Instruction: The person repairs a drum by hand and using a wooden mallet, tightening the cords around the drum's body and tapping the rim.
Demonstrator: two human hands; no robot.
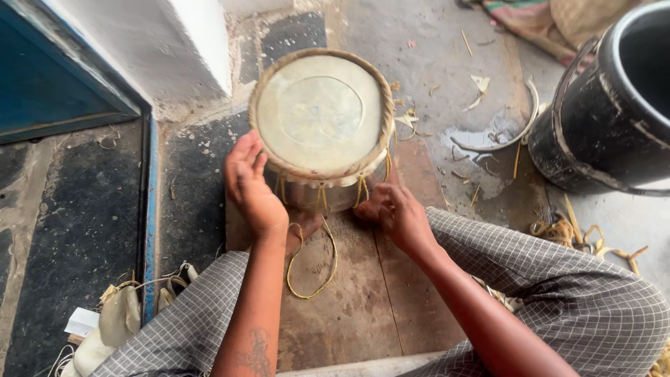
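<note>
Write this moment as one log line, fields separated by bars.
left hand on drum side | right hand at lacing under rim | strap loop on board

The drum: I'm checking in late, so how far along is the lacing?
Done: the pale round drumhead sits stretched in its braided rim. In hand: the left hand steadies the side, the right hand grips yellow lacing. Left: a loose loop lies on the wooden board.

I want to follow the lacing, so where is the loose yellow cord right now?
In the head view the loose yellow cord lies looped on the wooden board, just below the drum, between the left hand and the right hand.
</note>
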